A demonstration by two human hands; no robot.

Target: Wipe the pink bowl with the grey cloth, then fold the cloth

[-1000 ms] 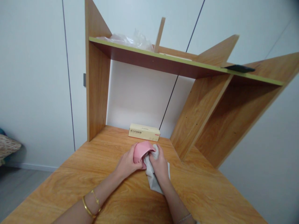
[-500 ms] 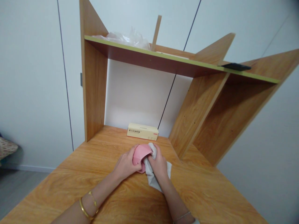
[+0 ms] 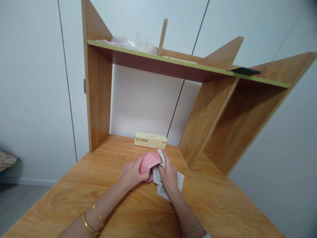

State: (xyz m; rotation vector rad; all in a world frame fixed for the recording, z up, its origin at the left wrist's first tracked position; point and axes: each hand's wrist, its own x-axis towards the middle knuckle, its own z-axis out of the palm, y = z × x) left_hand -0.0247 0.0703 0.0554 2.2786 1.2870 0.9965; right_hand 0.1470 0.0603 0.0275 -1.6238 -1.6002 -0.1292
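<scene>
A pink bowl-like object (image 3: 150, 160) with faceted sides is tilted on its side just above the desk, its opening turned toward the right. My left hand (image 3: 133, 172) grips it from the left, thumb near the lower edge and fingers over the far side. In my right hand (image 3: 169, 176) is a light grey cloth (image 3: 161, 190), bunched at the fingers and pressed to the pink object's right rim. The cloth's loose end hangs below and to the right of the hand. Part of the object's inside is hidden by the cloth and fingers.
Behind my hands, a cream cling-film box (image 3: 150, 140) lies on the wooden desk (image 3: 138, 211). A shelf (image 3: 148, 58) spans above, carrying a clear plastic bag (image 3: 135, 43) and a dark flat object (image 3: 245, 71). Upright wooden panels (image 3: 210, 119) stand at the right.
My right hand has shifted the cloth slightly along the pink object's rim, and more cloth sticks up there. My left hand keeps its hold. The camera view has moved a little.
</scene>
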